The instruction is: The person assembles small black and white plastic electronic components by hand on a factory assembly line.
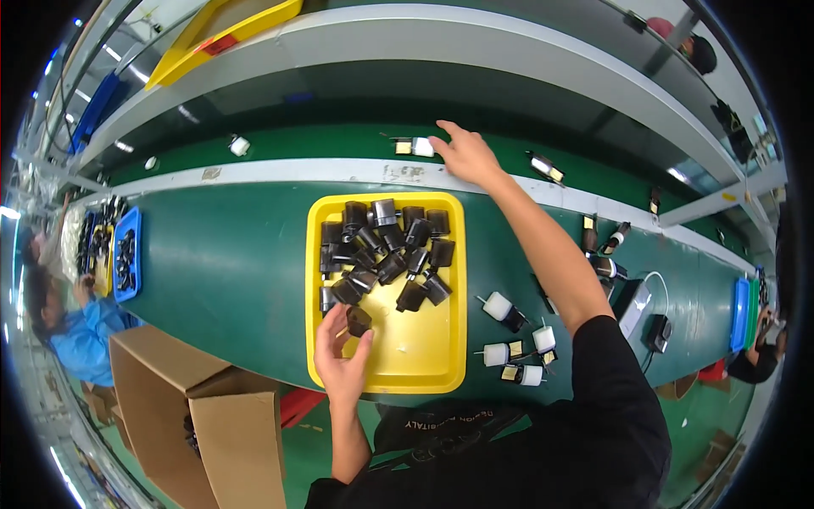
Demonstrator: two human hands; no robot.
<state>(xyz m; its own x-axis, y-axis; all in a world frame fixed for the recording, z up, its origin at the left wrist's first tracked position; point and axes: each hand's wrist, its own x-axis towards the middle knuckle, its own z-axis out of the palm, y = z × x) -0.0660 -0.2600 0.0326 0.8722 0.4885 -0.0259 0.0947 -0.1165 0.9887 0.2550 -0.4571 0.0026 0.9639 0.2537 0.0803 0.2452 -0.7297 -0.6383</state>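
Observation:
A yellow tray [424,356] lies on the green bench in front of me, with several small black parts [386,250] piled in its far half. My left hand [342,356] rests in the tray's near left corner, fingers closed around one black part [358,321]. My right hand [466,155] is stretched far forward over the grey rail to the green conveyor belt, its spread fingers just right of a small white and gold part [415,147]. Whether a finger touches that part I cannot tell.
Several white and gold parts [517,348] lie right of the tray, with a small white device and black cable [640,310] beyond. More parts ride the belt [240,146]. An open cardboard box [195,407] stands at lower left. Blue bins [127,254] and another worker sit at the left.

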